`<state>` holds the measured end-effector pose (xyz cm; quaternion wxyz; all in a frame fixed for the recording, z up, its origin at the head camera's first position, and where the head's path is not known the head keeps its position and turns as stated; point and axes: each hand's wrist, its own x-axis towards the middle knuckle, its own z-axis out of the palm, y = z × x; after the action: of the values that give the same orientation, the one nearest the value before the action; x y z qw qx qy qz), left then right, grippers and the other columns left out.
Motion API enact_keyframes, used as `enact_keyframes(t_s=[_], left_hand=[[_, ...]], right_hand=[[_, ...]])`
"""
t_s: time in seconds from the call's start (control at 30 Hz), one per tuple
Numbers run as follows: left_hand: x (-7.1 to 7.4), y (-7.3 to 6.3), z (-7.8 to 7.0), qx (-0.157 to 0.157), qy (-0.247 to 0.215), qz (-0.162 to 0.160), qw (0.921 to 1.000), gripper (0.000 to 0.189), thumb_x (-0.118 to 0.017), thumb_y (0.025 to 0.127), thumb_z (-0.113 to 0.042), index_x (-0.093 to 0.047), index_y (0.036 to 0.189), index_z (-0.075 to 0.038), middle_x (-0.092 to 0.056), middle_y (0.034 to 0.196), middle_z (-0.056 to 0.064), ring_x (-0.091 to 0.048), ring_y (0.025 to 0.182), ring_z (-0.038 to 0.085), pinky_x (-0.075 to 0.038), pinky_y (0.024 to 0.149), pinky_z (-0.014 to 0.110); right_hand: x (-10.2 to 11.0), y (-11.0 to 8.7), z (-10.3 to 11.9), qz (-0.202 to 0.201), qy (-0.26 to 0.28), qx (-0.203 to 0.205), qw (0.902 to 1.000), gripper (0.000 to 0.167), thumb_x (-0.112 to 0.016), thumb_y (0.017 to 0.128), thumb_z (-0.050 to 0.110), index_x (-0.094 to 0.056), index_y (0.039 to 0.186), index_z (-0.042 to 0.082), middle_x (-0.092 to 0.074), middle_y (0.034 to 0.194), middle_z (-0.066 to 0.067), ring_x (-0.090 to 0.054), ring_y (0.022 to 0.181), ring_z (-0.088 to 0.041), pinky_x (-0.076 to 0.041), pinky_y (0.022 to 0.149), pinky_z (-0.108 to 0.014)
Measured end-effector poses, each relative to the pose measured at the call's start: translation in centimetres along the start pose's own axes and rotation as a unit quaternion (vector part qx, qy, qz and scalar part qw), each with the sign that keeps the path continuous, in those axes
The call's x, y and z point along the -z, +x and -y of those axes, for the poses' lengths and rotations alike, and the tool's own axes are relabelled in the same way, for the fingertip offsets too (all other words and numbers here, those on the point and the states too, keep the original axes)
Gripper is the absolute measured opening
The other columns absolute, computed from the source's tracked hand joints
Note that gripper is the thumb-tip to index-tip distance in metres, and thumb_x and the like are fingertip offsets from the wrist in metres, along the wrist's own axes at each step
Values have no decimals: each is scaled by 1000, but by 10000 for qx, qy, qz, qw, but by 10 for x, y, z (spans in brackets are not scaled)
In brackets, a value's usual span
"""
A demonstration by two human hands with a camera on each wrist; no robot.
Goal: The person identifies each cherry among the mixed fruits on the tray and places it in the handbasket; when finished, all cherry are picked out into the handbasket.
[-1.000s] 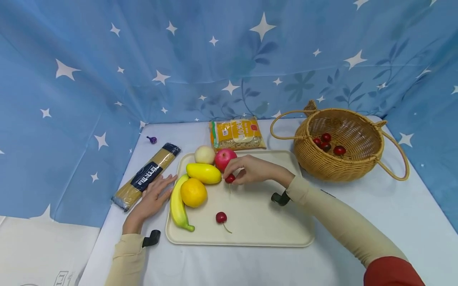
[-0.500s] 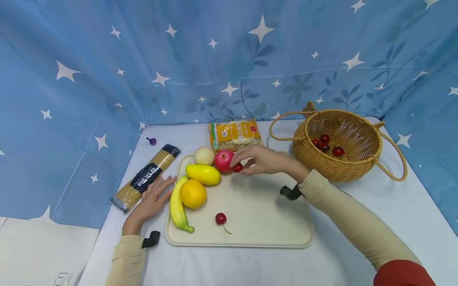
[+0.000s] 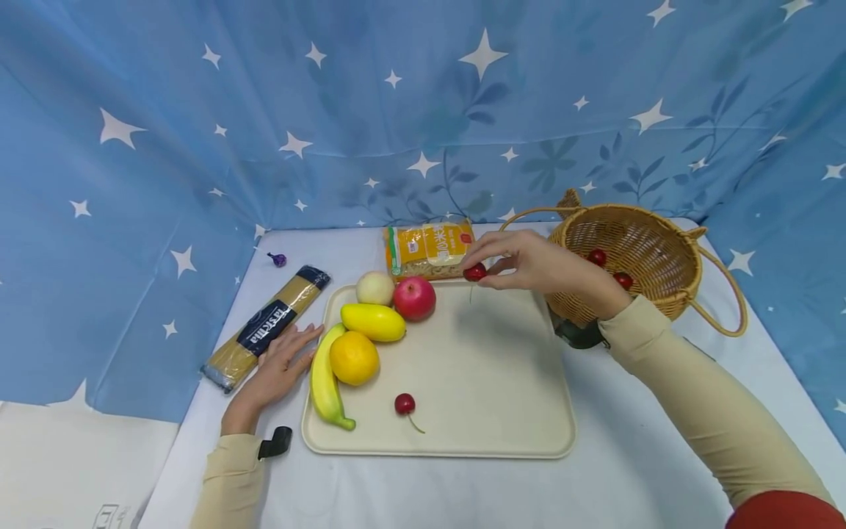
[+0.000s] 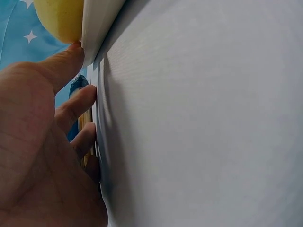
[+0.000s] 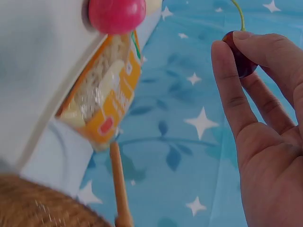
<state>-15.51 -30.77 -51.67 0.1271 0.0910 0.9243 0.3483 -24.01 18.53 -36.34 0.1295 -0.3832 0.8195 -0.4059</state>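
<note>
My right hand [image 3: 538, 264] pinches a dark red cherry [image 3: 474, 272] between thumb and fingertips, above the far right part of the beige tray [image 3: 489, 382]. In the right wrist view the cherry's green stem [image 5: 239, 14] points up. My left hand [image 3: 274, 378] rests with relaxed fingers on the table at the tray's left edge, one fingertip at the rim near the banana [image 3: 325, 382]. A second cherry [image 3: 405, 403] with a stem lies on the tray. The wicker basket [image 3: 661, 294] with cherries inside stands at the right, partly covered by my right hand and forearm.
Along the tray's left side are an orange [image 3: 355, 358], a yellow mango-like fruit [image 3: 373, 322], a pale round fruit [image 3: 374, 288] and a pink-red fruit [image 3: 414, 298]. A pasta packet [image 3: 267, 327] lies left, a yellow bag [image 3: 429, 250] behind, a small purple wrapped item [image 3: 277, 260] far left.
My right hand has lifted the cherry from beside the yellow fruit and carried it right and away, toward the basket. My left hand has stayed in place.
</note>
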Motion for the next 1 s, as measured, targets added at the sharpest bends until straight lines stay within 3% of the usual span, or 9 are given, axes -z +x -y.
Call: enact_keyframes(t_s=[0.4, 0.53, 0.63, 0.77, 1.0], left_hand=[[-1, 1, 1, -66, 17, -2, 10000, 51, -49, 115, -35, -44, 165, -23, -29, 176, 20, -2, 167, 48, 0, 122, 79], [0, 1, 1, -78, -11, 7, 10000, 51, -50, 115, -33, -44, 165, -22, -30, 176, 21, -2, 167, 48, 0, 122, 79], [0, 1, 1, -73, -43, 3, 10000, 51, -50, 115, -33, -45, 164, -22, -30, 176, 21, -2, 167, 48, 0, 122, 79], [0, 2, 0, -62, -55, 5, 10000, 51, -51, 115, -34, -45, 164, -23, -30, 176, 20, -1, 167, 48, 0, 122, 78], [0, 2, 2, -58, -92, -2, 9999, 52, -51, 115, -35, -45, 164, -22, -30, 176, 20, -1, 167, 48, 0, 122, 78]], right_hand=[[48, -32, 4, -408, -776, -76, 9961, 36, -82, 92, -1, -78, 126, 11, -72, 134, -6, -71, 116, -10, -64, 91, -23], [67, -44, 4, -629, -993, -367, 9924, 36, -80, 93, -2, -79, 125, 15, -69, 135, -2, -73, 107, -2, -62, 86, -17], [79, -54, 3, -856, -1054, -357, 9901, 36, -79, 92, -6, -80, 123, 13, -66, 132, -3, -74, 101, 0, -61, 82, -14], [90, -64, -3, -1088, -1056, -299, 9880, 35, -77, 91, -11, -79, 120, 8, -62, 128, 2, -73, 97, 4, -60, 81, -12], [103, -83, -22, -1378, -1285, -683, 9797, 35, -80, 89, -11, -79, 119, 5, -59, 125, 13, -69, 99, 11, -57, 80, -7]])
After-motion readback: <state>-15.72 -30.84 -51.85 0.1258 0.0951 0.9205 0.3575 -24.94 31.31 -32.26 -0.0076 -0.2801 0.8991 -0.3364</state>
